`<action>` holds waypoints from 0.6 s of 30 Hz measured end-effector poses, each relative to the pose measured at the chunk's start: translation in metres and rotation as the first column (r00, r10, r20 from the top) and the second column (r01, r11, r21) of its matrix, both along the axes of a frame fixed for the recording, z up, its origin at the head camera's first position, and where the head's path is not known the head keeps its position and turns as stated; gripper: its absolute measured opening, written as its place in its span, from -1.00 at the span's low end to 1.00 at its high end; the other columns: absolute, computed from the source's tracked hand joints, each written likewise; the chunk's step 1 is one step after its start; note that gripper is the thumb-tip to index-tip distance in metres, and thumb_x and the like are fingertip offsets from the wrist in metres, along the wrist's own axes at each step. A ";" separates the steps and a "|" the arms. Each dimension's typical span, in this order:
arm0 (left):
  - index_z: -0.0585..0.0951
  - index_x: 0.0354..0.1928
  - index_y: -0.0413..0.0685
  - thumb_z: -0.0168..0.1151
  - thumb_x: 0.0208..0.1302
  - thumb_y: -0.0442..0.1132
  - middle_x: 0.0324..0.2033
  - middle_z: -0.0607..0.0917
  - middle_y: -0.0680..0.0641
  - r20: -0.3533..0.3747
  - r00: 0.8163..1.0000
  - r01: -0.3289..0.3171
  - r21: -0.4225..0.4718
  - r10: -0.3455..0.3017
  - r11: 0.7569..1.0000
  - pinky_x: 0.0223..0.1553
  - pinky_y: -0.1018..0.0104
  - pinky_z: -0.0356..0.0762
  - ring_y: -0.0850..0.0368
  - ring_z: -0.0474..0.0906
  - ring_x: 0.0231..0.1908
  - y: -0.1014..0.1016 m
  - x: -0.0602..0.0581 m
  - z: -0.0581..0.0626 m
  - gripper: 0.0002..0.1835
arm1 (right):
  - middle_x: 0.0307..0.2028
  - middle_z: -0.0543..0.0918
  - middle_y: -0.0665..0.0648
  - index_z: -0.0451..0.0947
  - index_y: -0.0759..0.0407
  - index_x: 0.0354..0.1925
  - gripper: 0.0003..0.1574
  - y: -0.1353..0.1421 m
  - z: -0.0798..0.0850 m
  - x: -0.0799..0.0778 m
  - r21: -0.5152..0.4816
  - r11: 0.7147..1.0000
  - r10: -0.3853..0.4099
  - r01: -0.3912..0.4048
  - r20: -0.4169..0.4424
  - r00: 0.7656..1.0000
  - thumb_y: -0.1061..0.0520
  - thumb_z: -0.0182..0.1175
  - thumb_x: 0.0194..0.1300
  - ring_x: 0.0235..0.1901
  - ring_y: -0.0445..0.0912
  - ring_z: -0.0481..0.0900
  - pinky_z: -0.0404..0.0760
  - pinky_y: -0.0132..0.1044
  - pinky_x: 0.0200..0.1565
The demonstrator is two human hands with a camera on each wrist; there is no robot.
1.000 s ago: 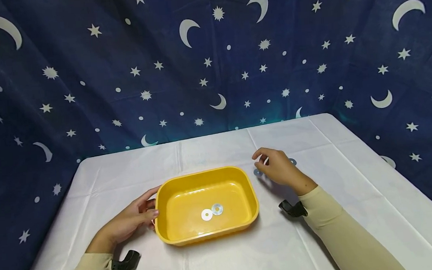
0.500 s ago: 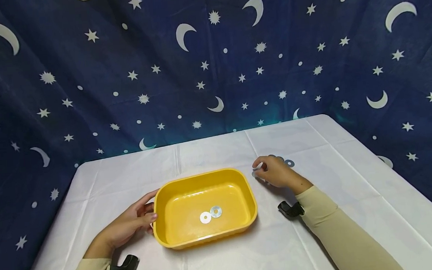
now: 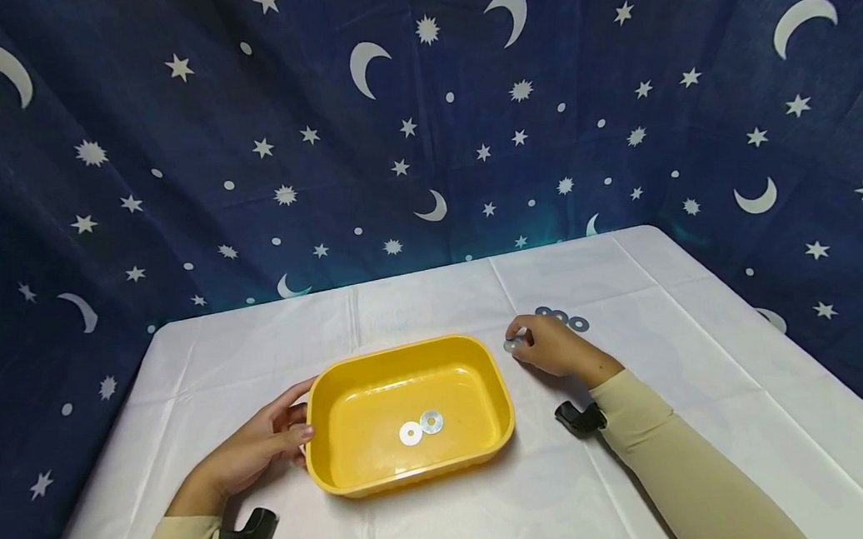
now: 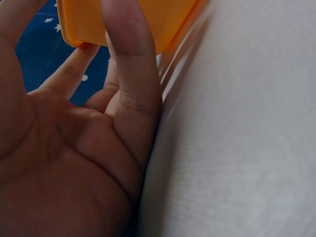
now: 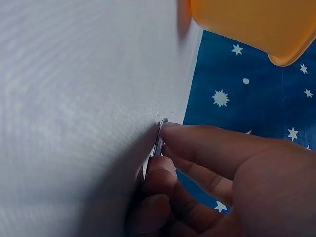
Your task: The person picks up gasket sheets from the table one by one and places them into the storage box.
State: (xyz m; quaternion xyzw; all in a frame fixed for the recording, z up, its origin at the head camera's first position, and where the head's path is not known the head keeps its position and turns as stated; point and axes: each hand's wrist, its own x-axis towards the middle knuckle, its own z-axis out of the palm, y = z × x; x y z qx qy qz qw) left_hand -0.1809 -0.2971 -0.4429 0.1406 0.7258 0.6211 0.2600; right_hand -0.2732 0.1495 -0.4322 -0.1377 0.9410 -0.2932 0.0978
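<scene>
A yellow plastic tray [image 3: 364, 483] stands on the white-covered table, two flat metal washers [image 3: 431, 422] lying near each other on its floor. My left hand [image 3: 252, 449] rests against the tray's left end, thumb at the rim and fingers spread loosely along the outer wall. In the left wrist view its palm shows bare beside the tray's wall. Right of the tray, my right hand [image 3: 553, 344] pinches another washer [image 3: 513, 345] by its edge. The right wrist view shows this washer edge-on between thumb and fingers, low over the cloth; the fingers hide part of it.
Three more washers [image 3: 559, 317] lie in a row on the table just behind the right hand. A dark blue curtain [image 3: 422, 136] with moons and stars hangs behind the white tablecloth [image 3: 449, 527]. A black camera mount [image 3: 581, 419] sits at the right wrist.
My right hand has come down from above the washer on the table, and its thumb and fingers have closed on it. The left hand stays at the tray's end.
</scene>
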 end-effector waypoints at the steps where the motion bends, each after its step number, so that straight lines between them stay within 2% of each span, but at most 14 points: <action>1: 0.01 0.57 0.02 0.11 0.47 -0.27 0.17 0.52 -0.18 -0.001 1.000 -0.001 0.002 0.001 1.000 -0.20 0.17 0.71 0.05 0.63 -0.12 0.000 0.000 0.000 -0.26 | -0.45 0.54 0.12 0.58 0.21 -0.04 -0.74 0.000 0.000 0.000 0.000 1.000 0.003 -0.003 -0.004 1.000 0.22 0.26 0.29 -0.47 -0.08 0.44 0.47 -0.30 -0.40; 10: 0.00 0.57 0.04 0.10 0.47 -0.28 0.15 0.54 -0.10 0.016 1.000 0.000 0.008 0.000 1.000 -0.20 0.19 0.71 0.08 0.63 -0.12 -0.001 0.000 -0.002 -0.26 | -0.49 0.49 0.10 0.56 0.21 -0.14 -0.80 0.003 -0.001 0.000 0.000 1.000 0.007 -0.007 -0.012 1.000 0.25 0.29 0.24 -0.50 -0.09 0.41 0.43 -0.31 -0.42; 18: 0.03 0.56 0.09 0.12 0.46 -0.28 0.15 0.54 -0.09 0.021 1.000 -0.015 -0.001 0.015 1.000 -0.21 0.22 0.70 0.09 0.62 -0.13 0.000 0.000 -0.001 -0.26 | -0.51 0.46 0.10 0.51 0.23 -0.17 -0.74 0.004 0.002 0.001 0.016 1.000 -0.001 0.001 0.004 1.000 0.20 0.35 0.20 -0.51 -0.10 0.38 0.40 -0.31 -0.42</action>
